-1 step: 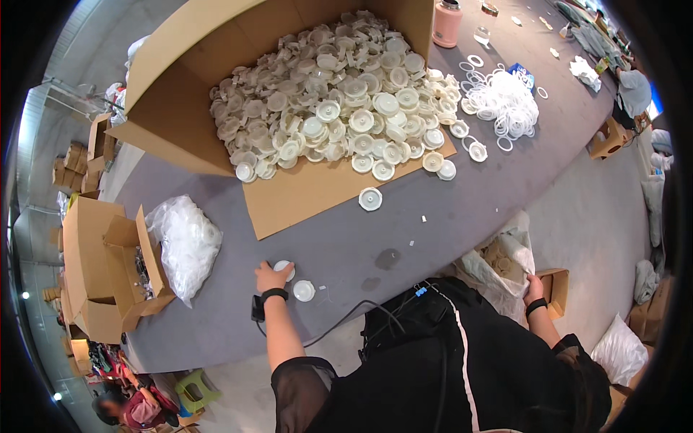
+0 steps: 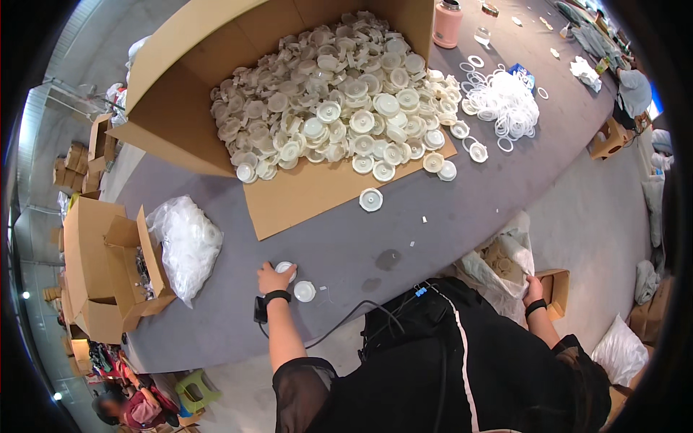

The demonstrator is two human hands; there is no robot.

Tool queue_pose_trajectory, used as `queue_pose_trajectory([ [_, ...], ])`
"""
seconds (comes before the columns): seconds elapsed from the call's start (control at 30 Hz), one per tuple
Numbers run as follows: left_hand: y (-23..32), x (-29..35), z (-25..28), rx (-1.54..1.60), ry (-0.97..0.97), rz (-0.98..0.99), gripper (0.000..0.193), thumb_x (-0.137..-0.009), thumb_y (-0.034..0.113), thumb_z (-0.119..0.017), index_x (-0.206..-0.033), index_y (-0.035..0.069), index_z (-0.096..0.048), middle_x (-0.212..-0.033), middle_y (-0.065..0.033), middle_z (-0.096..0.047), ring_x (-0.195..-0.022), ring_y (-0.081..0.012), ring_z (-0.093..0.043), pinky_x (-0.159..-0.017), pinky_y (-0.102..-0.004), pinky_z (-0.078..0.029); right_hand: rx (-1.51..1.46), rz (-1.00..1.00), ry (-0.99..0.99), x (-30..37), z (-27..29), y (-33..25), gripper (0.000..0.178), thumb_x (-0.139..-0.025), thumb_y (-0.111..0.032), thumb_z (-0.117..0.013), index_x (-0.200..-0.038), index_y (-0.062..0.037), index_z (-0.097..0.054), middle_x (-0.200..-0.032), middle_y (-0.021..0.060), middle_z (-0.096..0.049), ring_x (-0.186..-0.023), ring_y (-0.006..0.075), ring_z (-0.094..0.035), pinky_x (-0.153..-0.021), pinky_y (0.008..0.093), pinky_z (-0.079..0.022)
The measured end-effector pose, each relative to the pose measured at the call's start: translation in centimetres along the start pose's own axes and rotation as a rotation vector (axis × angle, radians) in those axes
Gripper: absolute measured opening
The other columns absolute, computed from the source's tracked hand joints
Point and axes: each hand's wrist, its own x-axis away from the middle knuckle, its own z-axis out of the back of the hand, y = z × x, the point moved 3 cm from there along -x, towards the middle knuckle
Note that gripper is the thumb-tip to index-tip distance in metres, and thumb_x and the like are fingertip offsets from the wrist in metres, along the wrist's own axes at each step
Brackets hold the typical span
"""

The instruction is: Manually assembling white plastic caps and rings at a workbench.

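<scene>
My left hand (image 2: 274, 277) rests at the table's near side, its fingers closed on a round white plastic cap (image 2: 287, 268) lying on the surface. Just to the right of it, apart from the hand, is a second white cap (image 2: 304, 291). Beside the table's near edge, my right hand (image 2: 533, 290) grips the rim of an open whitish sack (image 2: 514, 278); tan round pieces (image 2: 499, 261) show inside it. A large heap of similar white caps (image 2: 339, 108) spills from a tipped cardboard box (image 2: 173, 108). One lone cap (image 2: 370, 199) sits in front of its flap.
White rings (image 2: 502, 101) lie piled at the right, near a pink flask (image 2: 447, 25) and a clear jar (image 2: 485, 29). On the left are a clear plastic bag (image 2: 184, 245) and an open carton (image 2: 94, 267). A black cable (image 2: 354, 312) runs by my left arm. Another person (image 2: 141, 408) is at lower left.
</scene>
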Motion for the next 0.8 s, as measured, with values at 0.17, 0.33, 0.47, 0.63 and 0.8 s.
queue_pose_trajectory([
  [0.17,0.7,1.4,-0.3,-0.026,0.056,-0.001,0.065,-0.054,0.038,-0.071,-0.107,0.007,-0.049,-0.109,-0.0151,-0.046,-0.095,-0.032,-0.051,-0.076,-0.0409,-0.045,-0.087,-0.001,-0.09,-1.2,-0.3,1.6,0.02,-0.076,-0.01,-0.047,-0.091,0.0014,-0.051,-0.088,0.0132,-0.057,-0.08,0.0256,-0.055,-0.075,0.0358,-0.046],
  [0.33,-1.4,1.0,-0.7,0.074,0.172,-0.21,0.05,-0.054,0.033,-0.071,-0.092,0.004,-0.056,-0.095,-0.013,-0.051,-0.086,-0.0309,-0.052,-0.072,-0.0399,-0.044,-0.141,0.009,-0.058,-0.5,-0.7,1.1,0.011,-0.073,-0.007,-0.05,-0.081,0.0003,-0.053,-0.081,0.0109,-0.056,-0.077,0.0218,-0.054,-0.073,0.0322,-0.044],
  [0.47,-3.8,-0.2,0.5,0.299,0.289,-0.193,0.047,-0.056,0.034,-0.07,-0.088,0.002,-0.057,-0.09,-0.0142,-0.052,-0.088,-0.0319,-0.051,-0.076,-0.0396,-0.043,-0.105,0.014,-0.067,-0.5,-0.5,0.6,0.012,-0.073,-0.007,-0.049,-0.082,0.0005,-0.053,-0.081,0.0108,-0.056,-0.076,0.0218,-0.054,-0.073,0.0316,-0.044],
  [0.63,-7.2,0.1,3.6,0.192,-0.004,0.034,0.054,-0.053,0.034,-0.071,-0.091,-0.002,-0.057,-0.102,-0.0214,-0.053,-0.091,-0.0319,-0.053,-0.076,-0.0388,-0.044,-0.121,0.002,-0.083,-1.1,0.0,0.6,0.021,-0.076,-0.009,-0.046,-0.093,0.0024,-0.051,-0.09,0.0139,-0.057,-0.082,0.0265,-0.056,-0.076,0.0372,-0.046],
  [0.8,-10.4,1.9,-1.5,0.107,-0.103,0.036,0.065,-0.049,0.034,-0.07,-0.103,0.002,-0.054,-0.108,-0.0198,-0.051,-0.095,-0.0333,-0.052,-0.078,-0.0397,-0.045,-0.115,-0.014,-0.107,-1.1,-1.4,0.7,0.023,-0.075,-0.009,-0.047,-0.094,0.0033,-0.051,-0.09,0.0143,-0.057,-0.083,0.0268,-0.056,-0.077,0.037,-0.046],
])
